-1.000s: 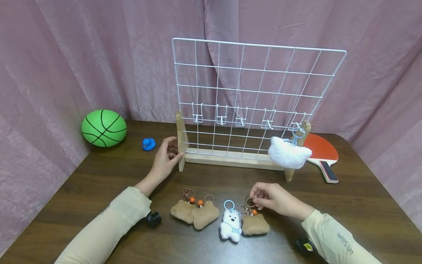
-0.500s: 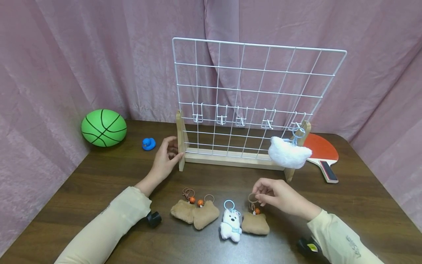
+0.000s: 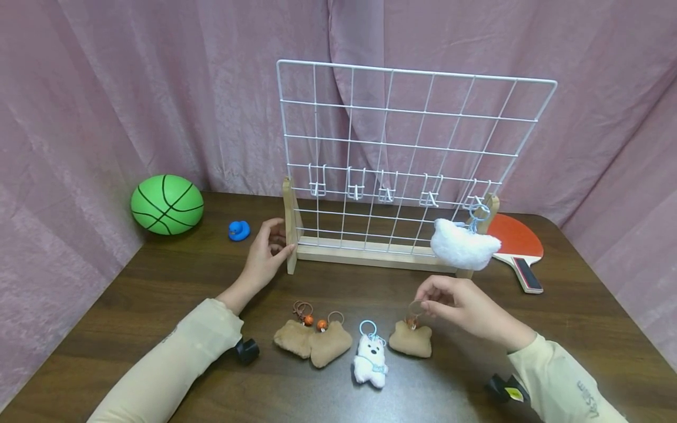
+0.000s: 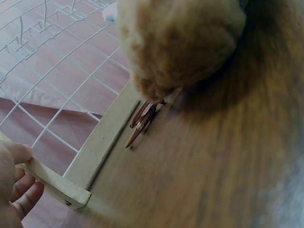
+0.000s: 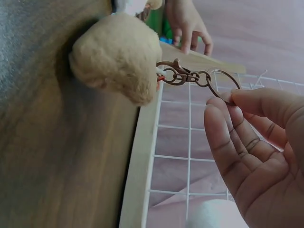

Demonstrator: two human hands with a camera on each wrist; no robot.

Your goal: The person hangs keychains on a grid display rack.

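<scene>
Currently the right hand (image 3: 459, 301) pinches a brown keychain's (image 3: 411, 339) ring (image 5: 215, 93), the left hand (image 3: 264, 251) holding a wooden post (image 3: 290, 211).

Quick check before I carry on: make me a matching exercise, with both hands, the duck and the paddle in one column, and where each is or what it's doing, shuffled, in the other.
Column one
1. left hand
2. right hand
3. duck
4. paddle

Column two
A. between the ball and a hand
B. pinching a brown ring
C. by the right end of the rack, red blade showing
D. touching the rack's left post

Pairs: 1-D, 2-B, 3-A, 4-C
</scene>
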